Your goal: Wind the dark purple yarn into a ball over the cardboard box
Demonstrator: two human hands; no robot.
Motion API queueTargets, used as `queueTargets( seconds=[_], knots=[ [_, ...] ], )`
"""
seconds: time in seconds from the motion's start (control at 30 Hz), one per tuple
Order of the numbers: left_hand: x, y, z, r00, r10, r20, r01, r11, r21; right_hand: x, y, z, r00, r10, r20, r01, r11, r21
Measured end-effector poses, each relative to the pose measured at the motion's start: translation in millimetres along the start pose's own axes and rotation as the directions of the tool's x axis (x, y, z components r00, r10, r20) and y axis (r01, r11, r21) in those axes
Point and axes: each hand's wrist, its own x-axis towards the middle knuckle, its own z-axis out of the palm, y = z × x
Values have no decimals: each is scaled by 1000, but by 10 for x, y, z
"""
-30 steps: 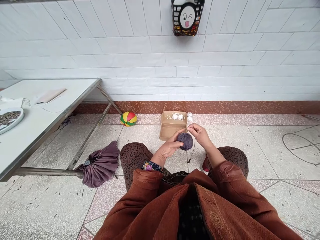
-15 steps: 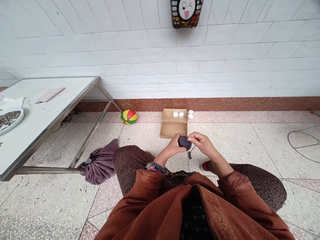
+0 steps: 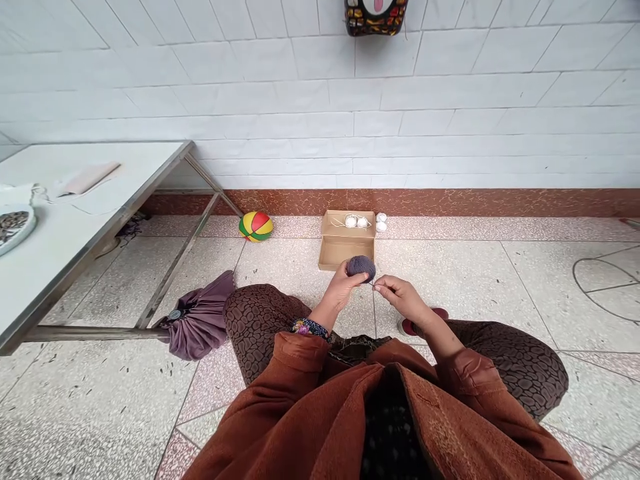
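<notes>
A dark purple-grey ball of yarn (image 3: 361, 267) rests in my left hand (image 3: 341, 287), whose fingers curl around its near side. Just right of the ball, my right hand (image 3: 400, 294) pinches a strand of the yarn between thumb and fingertips. The strand runs a short way from the ball to that pinch. Beyond my hands an open cardboard box (image 3: 346, 252) sits on the floor. White yarn balls (image 3: 356, 221) with loose strands lie in its raised lid part, and more white balls (image 3: 381, 222) stand against its right side.
A metal-framed table (image 3: 95, 220) at left bears a plate (image 3: 17, 227) and a pink folded item (image 3: 90, 179). Below are a colourful ball (image 3: 255, 227) and a purple cloth bundle (image 3: 203, 323). A wire ring (image 3: 580, 280) lies at right; a basket (image 3: 376, 23) hangs on the wall.
My left hand has turned the yarn ball and moved it slightly left and up. My right hand has come away from the ball's surface to a spot lower beside it, pinching the strand.
</notes>
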Motion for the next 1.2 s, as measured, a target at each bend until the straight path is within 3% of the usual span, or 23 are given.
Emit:
queueTargets(
  seconds=[0.1, 0.2, 0.27, 0.33, 0.53, 0.63, 0.73, 0.83, 0.93, 1.03, 1.13, 1.2],
  knots=[
    [13, 14, -27, 995, 98, -10, -89, 937, 338, 50, -76, -93, 998, -53, -39, 49, 995, -84],
    [-33, 91, -59, 976, 54, 213, -146, 885, 443, 92, -94, -169, 993, -56, -106, 44, 993, -107],
    [-86, 135, -70, 925, -27, 379, -119, 927, 356, 101, -99, -196, 989, -14, -146, 6, 999, -54],
    [-150, 164, -63, 880, -56, 471, -49, 977, 208, 100, -111, -207, 984, 43, -174, -38, 999, 28],
    [-322, 324, 35, 832, -80, 549, 174, 977, -121, 88, -121, -193, 966, 145, -213, -102, 975, 200],
    [-330, 410, 91, 865, -7, 501, 147, 959, -241, 69, -100, -170, 968, 157, -195, -112, 968, 223],
    [-267, 403, 116, 942, 58, 331, 26, 969, -245, 31, -127, -161, 986, 121, -115, -100, 980, 174],
    [-182, 329, 96, 988, 89, 127, -89, 996, -7, 13, -217, -190, 997, 60, -39, -54, 990, 133],
    [-144, 285, 56, 983, 176, 56, -184, 909, 373, 57, -293, -238, 997, 47, -66, -40, 993, 110],
    [-184, 308, 36, 965, 90, 247, -200, 860, 470, 134, -300, -252, 990, 33, -138, -20, 996, 89],
    [-272, 357, 62, 851, -26, 524, -138, 952, 273, 169, -289, -229, 973, 21, -230, 15, 988, 153],
    [-335, 393, 105, 796, 17, 604, -104, 989, 109, 159, -311, -219, 962, 13, -274, 46, 977, 208]
  ],
)
